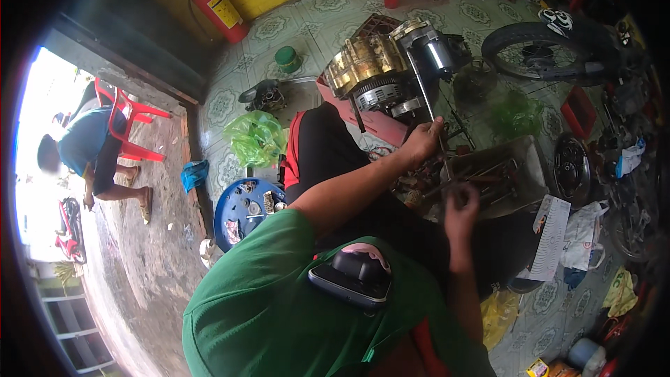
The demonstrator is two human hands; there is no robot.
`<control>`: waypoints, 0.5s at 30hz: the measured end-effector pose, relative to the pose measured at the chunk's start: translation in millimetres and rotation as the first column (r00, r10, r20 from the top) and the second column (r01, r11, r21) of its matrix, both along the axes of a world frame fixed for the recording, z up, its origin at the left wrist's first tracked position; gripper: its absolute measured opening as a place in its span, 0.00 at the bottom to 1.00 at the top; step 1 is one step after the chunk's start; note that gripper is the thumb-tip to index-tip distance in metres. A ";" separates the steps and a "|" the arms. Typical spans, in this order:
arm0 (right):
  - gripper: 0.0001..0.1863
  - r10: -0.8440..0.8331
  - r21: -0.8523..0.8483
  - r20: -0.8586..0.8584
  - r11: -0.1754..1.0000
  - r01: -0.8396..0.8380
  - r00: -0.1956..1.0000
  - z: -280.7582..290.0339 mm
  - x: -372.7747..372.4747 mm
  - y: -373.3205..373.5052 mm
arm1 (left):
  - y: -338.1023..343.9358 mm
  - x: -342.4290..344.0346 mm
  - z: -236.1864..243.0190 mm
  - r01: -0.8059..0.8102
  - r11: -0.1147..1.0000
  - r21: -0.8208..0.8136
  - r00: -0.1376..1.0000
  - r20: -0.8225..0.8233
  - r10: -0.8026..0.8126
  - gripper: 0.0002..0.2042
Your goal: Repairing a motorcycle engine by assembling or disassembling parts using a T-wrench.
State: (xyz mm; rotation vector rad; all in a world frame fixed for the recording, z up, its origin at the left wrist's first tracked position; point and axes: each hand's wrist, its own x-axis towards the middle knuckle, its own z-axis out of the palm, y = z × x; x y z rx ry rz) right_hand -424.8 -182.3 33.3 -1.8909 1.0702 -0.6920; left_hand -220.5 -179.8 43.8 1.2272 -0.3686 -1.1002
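Note:
My left hand [422,141] is closed around a long thin metal rod [421,84]. The rod slants up toward a motorcycle engine [370,66], which has gold-coloured casing, a toothed gear and a shiny cylindrical part. Whether the rod's far end touches the engine I cannot tell. Lower and to the right, my right hand [460,206] is smeared by motion, its fingers curled. It is beside a metal tray [534,157] of long tools, and what it holds, if anything, cannot be made out. Under the engine shows a red crate [370,122].
A blue round tray [227,199] of small parts lies by my left leg. Near it are a green plastic bag [255,139] and a green tub [287,59]. A spoked wheel [537,52] lies at far right. Outside the doorway, a person [87,139] bends near a red chair [132,122].

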 end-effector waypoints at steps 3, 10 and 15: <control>0.26 0.069 -0.479 -0.125 0.869 -0.121 0.990 1.8 6.1 4.2 | 0.4 0.4 1.4 0.050 0.998 0.043 0.999 0.000 -0.050 0.28; 0.24 -0.261 0.929 0.299 0.298 -0.218 0.918 -4.3 11.3 -32.8 | 1.5 7.3 10.3 0.062 0.998 -0.031 0.998 -0.016 -0.062 0.28; 0.20 -0.053 -0.173 -0.061 0.984 0.042 0.997 6.2 11.1 -3.7 | -0.1 11.7 6.9 0.069 0.997 -0.041 0.996 -0.058 -0.072 0.27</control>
